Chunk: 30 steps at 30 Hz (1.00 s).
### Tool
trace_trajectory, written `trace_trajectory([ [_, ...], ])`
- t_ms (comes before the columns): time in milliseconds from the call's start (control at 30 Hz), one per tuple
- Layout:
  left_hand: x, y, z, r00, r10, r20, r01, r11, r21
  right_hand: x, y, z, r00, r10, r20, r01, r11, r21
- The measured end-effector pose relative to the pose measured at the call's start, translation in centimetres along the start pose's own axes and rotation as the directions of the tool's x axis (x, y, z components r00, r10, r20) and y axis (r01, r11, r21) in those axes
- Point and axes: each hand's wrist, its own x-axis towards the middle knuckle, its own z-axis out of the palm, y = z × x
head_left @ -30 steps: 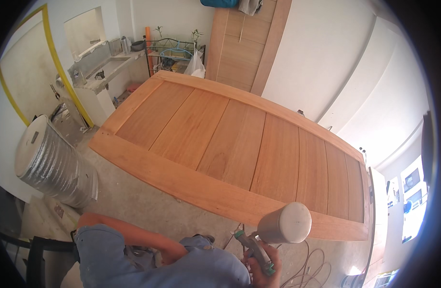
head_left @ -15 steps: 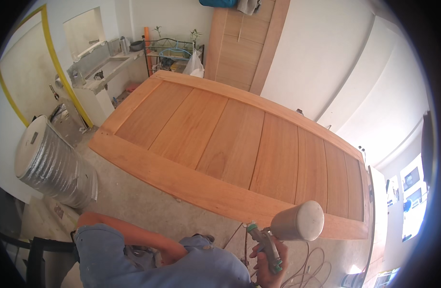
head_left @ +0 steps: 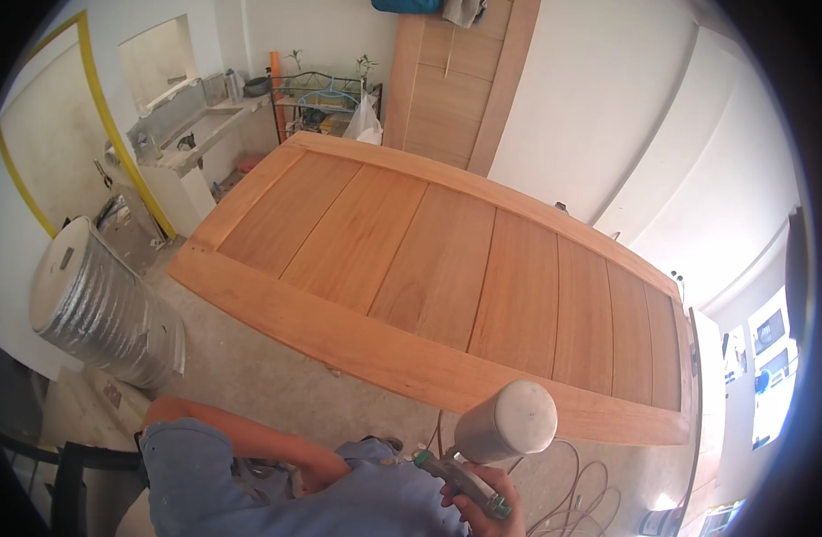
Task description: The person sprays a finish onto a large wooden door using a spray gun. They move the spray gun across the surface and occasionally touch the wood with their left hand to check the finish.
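Observation:
In my right hand (head_left: 489, 501) is a spray gun (head_left: 465, 481), its grip wrapped by my fingers. The gun's round grey cup (head_left: 508, 422) juts up and to the right, near the front edge of a large wooden door panel (head_left: 433, 259). That panel lies flat and raised off the floor, with vertical boards inside a frame. My left forearm (head_left: 268, 441) bends across my blue shirt (head_left: 339, 497); the left hand is hidden in the cloth at my waist, so its fingers do not show.
A thin hose (head_left: 572, 501) coils on the floor at the lower right. At the left stands a foil-wrapped roll (head_left: 115, 304). Farther back are a sink counter (head_left: 183, 148), a metal rack (head_left: 317, 94) and another wooden door (head_left: 447, 98) against the wall.
My right hand and the spray gun have moved left, and the cup has come slightly up. My left arm holds its place.

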Motion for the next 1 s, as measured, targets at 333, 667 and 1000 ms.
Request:
trace_trajectory([
  [333, 0.1, -0.2, 0.0, 0.999, -0.03, 0.02, 0.03, 1.0, 0.005, 0.6, 0.5, 0.7, 0.935, 0.123, -0.332, -0.048, 0.973, 0.225],
  [667, 0.3, -1.3, 0.2, 0.99, 0.135, -0.043, -0.13, 0.985, 0.115, 1.3, 0.1, 0.7, 0.881, 0.019, -0.472, 0.009, 0.998, 0.058],
  [1000, 0.3, -0.7, -0.2, 0.996, -0.011, 0.092, 0.005, 0.998, 0.069, 0.7, 0.4, 0.7, 0.954, 0.169, -0.246, -0.13, 0.977, 0.167],
])
